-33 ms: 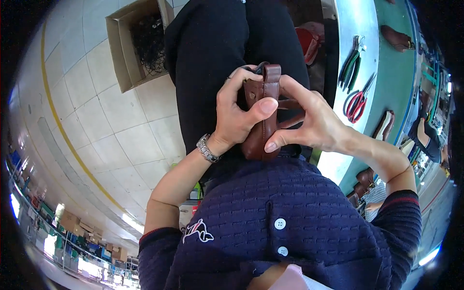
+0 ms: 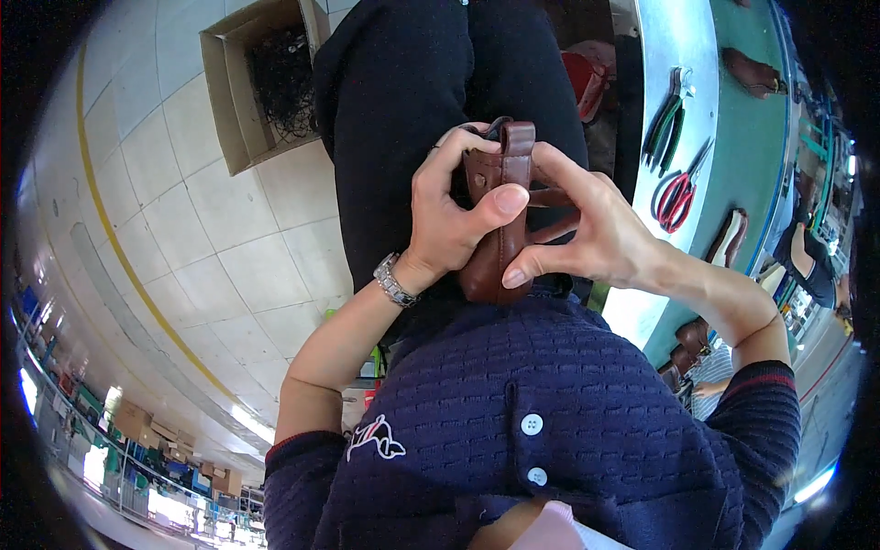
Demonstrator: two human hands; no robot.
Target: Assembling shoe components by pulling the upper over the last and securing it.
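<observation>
Over my lap, both hands hold a small brown leather bag (image 2: 495, 266), seen from its narrow side. A stitched seam runs down that side, with a leather loop at the far end and a round stud beside it. My left hand (image 2: 449, 206) wraps round its left side, thumb pressed across the seam. My right hand (image 2: 600, 225) grips it from the right, with the thumb near its lower end and the index finger up by the loop. Brown strips show between the right fingers. The hands hide the bag's broad faces.
A metal ledge (image 2: 674, 37) on the right carries green-handled cutters (image 2: 666, 128) and red-handled scissors (image 2: 676, 200). Beyond it, brown leather pieces (image 2: 752, 73) lie on a green belt (image 2: 747, 137). An open carton (image 2: 225, 101) holding black tangled material stands on the tiled floor at left.
</observation>
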